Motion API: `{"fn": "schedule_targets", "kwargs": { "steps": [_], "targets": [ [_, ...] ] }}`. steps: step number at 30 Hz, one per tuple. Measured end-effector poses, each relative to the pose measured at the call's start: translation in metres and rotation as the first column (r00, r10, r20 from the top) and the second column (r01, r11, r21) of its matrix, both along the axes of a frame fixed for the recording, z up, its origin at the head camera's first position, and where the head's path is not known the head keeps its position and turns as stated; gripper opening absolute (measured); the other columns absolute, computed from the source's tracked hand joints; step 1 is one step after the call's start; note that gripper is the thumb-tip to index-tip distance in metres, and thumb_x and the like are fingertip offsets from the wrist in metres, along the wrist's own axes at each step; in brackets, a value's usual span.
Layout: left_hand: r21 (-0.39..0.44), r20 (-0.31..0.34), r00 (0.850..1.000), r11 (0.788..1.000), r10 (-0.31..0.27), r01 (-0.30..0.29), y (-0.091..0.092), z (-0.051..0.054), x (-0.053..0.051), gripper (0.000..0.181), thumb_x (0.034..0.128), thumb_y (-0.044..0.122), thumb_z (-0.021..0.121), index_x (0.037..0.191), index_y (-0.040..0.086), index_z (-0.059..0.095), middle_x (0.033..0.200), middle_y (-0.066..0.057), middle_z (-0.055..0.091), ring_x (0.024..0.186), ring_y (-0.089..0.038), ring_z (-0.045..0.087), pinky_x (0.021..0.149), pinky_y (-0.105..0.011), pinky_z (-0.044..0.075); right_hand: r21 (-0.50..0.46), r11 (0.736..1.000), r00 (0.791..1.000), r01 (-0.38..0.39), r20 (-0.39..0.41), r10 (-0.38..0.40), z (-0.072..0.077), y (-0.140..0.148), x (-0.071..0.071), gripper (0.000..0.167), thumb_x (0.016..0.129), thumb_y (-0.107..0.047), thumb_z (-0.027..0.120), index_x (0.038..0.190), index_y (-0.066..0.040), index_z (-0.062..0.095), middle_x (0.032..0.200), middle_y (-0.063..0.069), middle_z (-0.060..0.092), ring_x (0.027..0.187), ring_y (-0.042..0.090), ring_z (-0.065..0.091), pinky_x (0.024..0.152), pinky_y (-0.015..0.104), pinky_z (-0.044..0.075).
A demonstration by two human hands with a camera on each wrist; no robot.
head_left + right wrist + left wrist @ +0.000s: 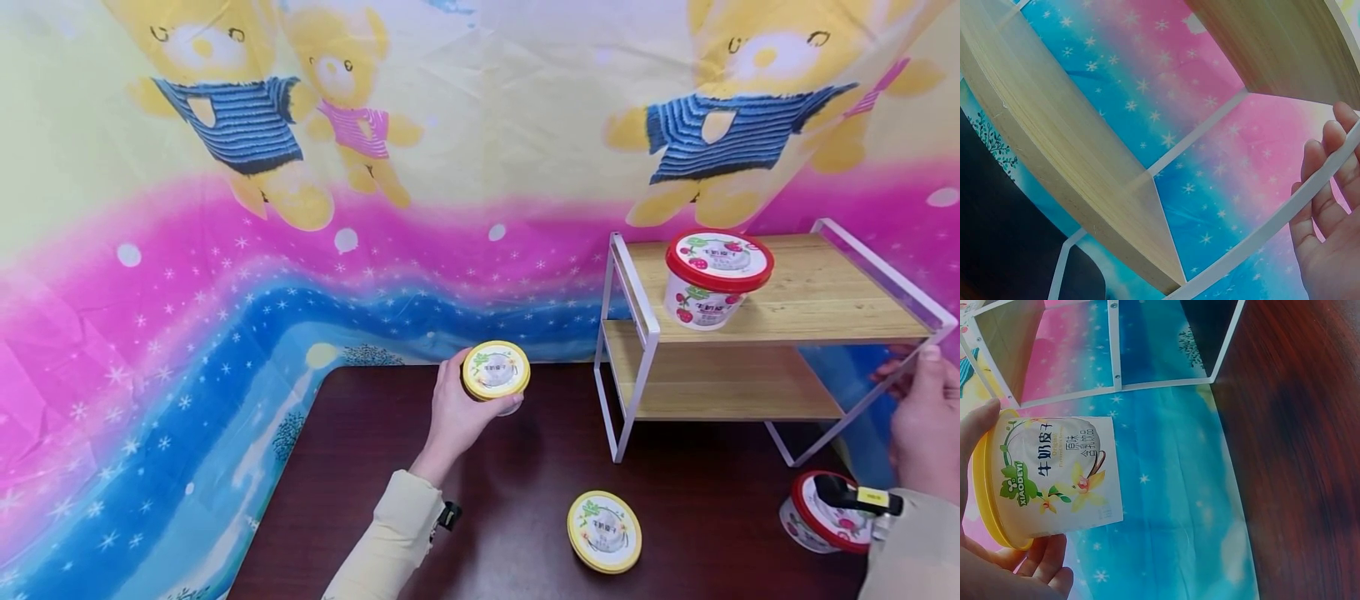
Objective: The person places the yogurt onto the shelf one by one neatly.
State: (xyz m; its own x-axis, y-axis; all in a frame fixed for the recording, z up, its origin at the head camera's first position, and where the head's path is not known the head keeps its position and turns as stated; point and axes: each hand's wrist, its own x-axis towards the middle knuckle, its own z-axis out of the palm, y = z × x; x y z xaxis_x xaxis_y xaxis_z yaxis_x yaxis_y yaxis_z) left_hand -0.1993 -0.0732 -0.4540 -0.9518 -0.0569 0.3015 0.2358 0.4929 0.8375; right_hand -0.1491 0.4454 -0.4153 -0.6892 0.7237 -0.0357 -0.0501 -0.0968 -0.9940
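My left hand (459,408) grips a tub with a yellow lid (497,372), thumb and fingers around it, above the dark table. In the left wrist view that tub (1060,475) shows its white side with yellow flowers and black lettering. To the right stands a two-tier shelf rack (765,379) with wooden boards and a white metal frame. My right hand (926,417) holds the rack's right side post, thumb in front and fingers behind. In the right wrist view several fingers (1330,206) lie behind the white post. A red-lidded tub (708,300) sits on the top board.
Another yellow-lidded tub (604,532) stands near the table's front. A second red-lidded tub (810,529) is at the right, partly hidden by my right wrist strap and sleeve. Behind the dark table (337,500) hangs a colourful cloth (480,167) printed with bears.
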Motion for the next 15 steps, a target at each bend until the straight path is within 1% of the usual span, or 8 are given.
{"fn": "schedule_targets", "kwargs": {
  "steps": [1,3,6,8,10,13,15],
  "targets": [
    [0.0,-0.003,1.0,1.0,-0.003,0.003,0.001,0.0,0.0,0.103,0.0629,0.05,0.095,0.146,0.012,0.047,0.124,0.001,0.052,0.113,-0.018,0.052,0.093,-0.045,0.05,0.004,1.0,1.0,0.0,0.001,0.0,-0.001,0.001,0.0,0.035,0.1,-0.052,0.049,0.118,-0.026,0.066,0.1,-0.012,0.059,0.095,0.0,0.053,0.083,0.003,0.037],
    [-0.001,-0.004,1.0,1.0,-0.008,0.008,0.002,0.0,0.001,0.103,0.0631,0.05,0.095,0.146,0.012,0.047,0.124,0.001,0.052,0.114,-0.018,0.052,0.093,-0.045,0.05,0.012,1.0,1.0,0.001,0.012,-0.001,-0.003,0.003,-0.002,0.037,0.099,-0.053,0.049,0.12,-0.027,0.065,0.101,-0.012,0.059,0.095,-0.001,0.052,0.087,0.004,0.036],
    [-0.001,-0.006,1.0,1.0,-0.018,0.018,0.004,0.0,0.002,0.103,0.0636,0.05,0.095,0.146,0.012,0.047,0.125,0.001,0.052,0.115,-0.018,0.051,0.093,-0.045,0.05,0.009,1.0,1.0,0.007,0.005,-0.007,-0.004,0.005,-0.003,0.038,0.1,-0.053,0.048,0.121,-0.026,0.066,0.101,-0.012,0.06,0.095,0.0,0.053,0.09,0.005,0.036],
    [-0.002,-0.011,1.0,1.0,-0.024,0.024,0.006,0.0,0.003,0.102,0.0641,0.05,0.095,0.145,0.012,0.047,0.126,0.002,0.052,0.115,-0.018,0.051,0.094,-0.045,0.05,0.008,1.0,1.0,0.012,0.003,-0.012,-0.004,0.005,-0.003,0.039,0.1,-0.052,0.048,0.122,-0.026,0.066,0.101,-0.011,0.06,0.094,0.0,0.054,0.088,0.005,0.038],
    [-0.003,-0.023,0.999,1.0,-0.029,0.029,0.008,0.0,0.003,0.101,0.0644,0.049,0.095,0.145,0.011,0.047,0.128,0.002,0.052,0.116,-0.018,0.051,0.094,-0.045,0.05,0.005,1.0,1.0,0.015,-0.004,-0.015,-0.004,0.004,-0.002,0.039,0.1,-0.052,0.049,0.122,-0.025,0.067,0.1,-0.01,0.06,0.094,0.001,0.054,0.083,0.004,0.04],
    [-0.007,-0.036,0.999,0.999,-0.034,0.034,0.01,0.0,0.004,0.1,0.0641,0.049,0.095,0.144,0.011,0.048,0.128,0.002,0.052,0.117,-0.017,0.051,0.094,-0.045,0.05,0.004,1.0,1.0,0.015,-0.007,-0.015,-0.003,0.003,-0.002,0.039,0.1,-0.051,0.049,0.121,-0.025,0.067,0.1,-0.01,0.06,0.094,0.001,0.054,0.077,0.001,0.039],
    [-0.005,-0.045,0.998,0.999,-0.043,0.043,0.012,0.001,0.005,0.1,0.0639,0.048,0.095,0.144,0.011,0.048,0.129,0.002,0.052,0.118,-0.018,0.051,0.094,-0.045,0.05,0.0,1.0,1.0,0.015,-0.015,-0.015,-0.002,0.003,-0.002,0.037,0.101,-0.05,0.049,0.12,-0.024,0.067,0.1,-0.01,0.06,0.094,0.001,0.054,0.078,0.002,0.039]
  ]
}}
